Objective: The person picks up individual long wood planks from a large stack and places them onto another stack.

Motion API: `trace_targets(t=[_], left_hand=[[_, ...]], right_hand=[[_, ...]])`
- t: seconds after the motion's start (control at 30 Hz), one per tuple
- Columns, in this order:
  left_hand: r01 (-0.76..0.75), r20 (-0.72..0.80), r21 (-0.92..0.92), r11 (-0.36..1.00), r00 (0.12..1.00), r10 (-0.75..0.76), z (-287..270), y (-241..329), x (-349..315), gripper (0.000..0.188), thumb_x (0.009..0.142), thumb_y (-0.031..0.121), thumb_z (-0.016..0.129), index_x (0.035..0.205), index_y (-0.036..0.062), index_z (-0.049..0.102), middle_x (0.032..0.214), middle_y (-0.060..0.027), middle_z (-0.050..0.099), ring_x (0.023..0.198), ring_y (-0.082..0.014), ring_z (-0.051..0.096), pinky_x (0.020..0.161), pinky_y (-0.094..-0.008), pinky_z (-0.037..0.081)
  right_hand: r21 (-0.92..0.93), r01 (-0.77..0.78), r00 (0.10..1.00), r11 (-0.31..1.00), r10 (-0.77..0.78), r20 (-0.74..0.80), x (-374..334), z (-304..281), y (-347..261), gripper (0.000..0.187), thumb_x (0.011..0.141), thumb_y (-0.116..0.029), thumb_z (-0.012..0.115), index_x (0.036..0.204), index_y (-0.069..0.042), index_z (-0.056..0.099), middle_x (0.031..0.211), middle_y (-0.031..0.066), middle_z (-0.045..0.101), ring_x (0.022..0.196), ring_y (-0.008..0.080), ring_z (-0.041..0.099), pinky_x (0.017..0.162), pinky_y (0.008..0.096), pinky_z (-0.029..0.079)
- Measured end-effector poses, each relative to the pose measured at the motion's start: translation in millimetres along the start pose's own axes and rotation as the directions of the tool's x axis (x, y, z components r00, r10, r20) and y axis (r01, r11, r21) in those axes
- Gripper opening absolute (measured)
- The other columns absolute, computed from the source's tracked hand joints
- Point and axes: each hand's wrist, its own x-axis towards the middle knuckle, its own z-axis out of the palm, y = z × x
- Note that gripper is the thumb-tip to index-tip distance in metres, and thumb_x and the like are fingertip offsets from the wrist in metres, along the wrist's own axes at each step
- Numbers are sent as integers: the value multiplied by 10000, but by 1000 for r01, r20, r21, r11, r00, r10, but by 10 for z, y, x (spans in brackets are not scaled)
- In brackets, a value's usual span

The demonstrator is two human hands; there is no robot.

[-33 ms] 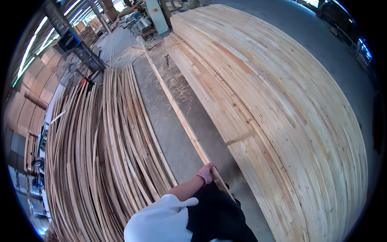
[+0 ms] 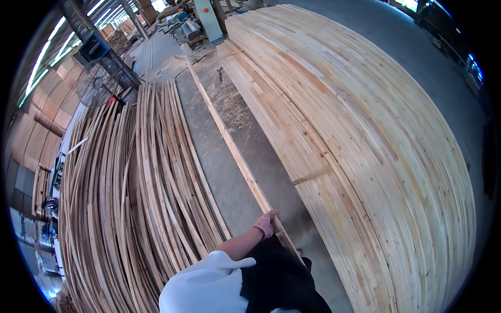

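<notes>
My left hand (image 2: 265, 225), in a pinkish work glove, is closed around a long, narrow wooden board (image 2: 229, 145). The board slants from beside my dark trousers up toward the far left, and its far end lies close to the machinery. Its near end runs down past my legs, where I cannot make out how it ends. My left arm (image 2: 242, 245) reaches out from a white sleeve. My right hand does not show in the picture. To the right of the board spreads a wide stack of pale, planed boards (image 2: 360, 135), laid side by side.
Many rough wooden strips (image 2: 156, 172) lie lengthwise on the left. Sawdust (image 2: 235, 112) covers part of the grey floor (image 2: 219, 172) between strips and stack. A pale green machine (image 2: 207, 21) stands at the far end. A large fan (image 2: 96, 83) stands beside a post.
The whole view has shifted slightly, with the far machine and fan a little further right and higher. My left hand keeps its hold on the wooden board.
</notes>
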Motion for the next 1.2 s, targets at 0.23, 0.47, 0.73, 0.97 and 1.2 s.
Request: trace_targets(t=[0.23, 0.47, 0.73, 0.97, 1.2], left_hand=[[-21, -137, 8, 1000, 990, 22, -104, 0, -530, 167, 793, 164, 696, 879, 85, 577, 784, -61, 549, 714, -261, 589, 626, -475, 540], [15, -69, 87, 996, 998, -9, -664, 553, 78, 90, 756, 50, 606, 824, 54, 548, 763, -103, 532, 703, -282, 560, 638, -483, 503], [-188, 52, 101, 977, 982, 184, -839, 2031, 286, 96, 794, 104, 588, 853, 31, 566, 782, -123, 564, 728, -296, 580, 673, -429, 522], [-741, 206, 385, 550, 650, 731, -944, 3218, -483, 471, 824, 214, 669, 1222, 23, 506, 1117, -130, 596, 1060, -296, 572, 918, -406, 458], [-337, 852, 514, -789, 303, 426, -930, 2568, -1758, 652, 725, 362, 692, 1302, 140, 486, 1345, -130, 478, 1302, -296, 399, 1098, -524, 253]], right_hand=[[-551, -259, 905, 793, 399, 148, 63, -210, -775, 283, 822, -352, 623, 707, -96, 592, 651, 104, 608, 594, 304, 586, 543, 448, 454], [-842, -132, 772, 524, 587, 244, 771, 376, -1427, 369, 851, -436, 604, 991, -95, 603, 717, 154, 619, 705, 359, 614, 658, 458, 491], [-588, -335, 863, 736, 491, 123, 1132, 1124, -1782, 592, 763, -461, 679, 1227, -112, 564, 964, 147, 644, 854, 302, 636, 728, 446, 515], [-559, 93, 946, 824, 101, 307, 3739, 2711, -3864, 351, 809, -249, 628, 1147, -178, 569, 835, 111, 648, 792, 319, 651, 693, 455, 505], [-708, 303, 921, 638, -5, 390, 4464, 3252, -5103, 236, 832, -206, 560, 1061, -153, 554, 851, 101, 658, 786, 272, 670, 686, 422, 513]])
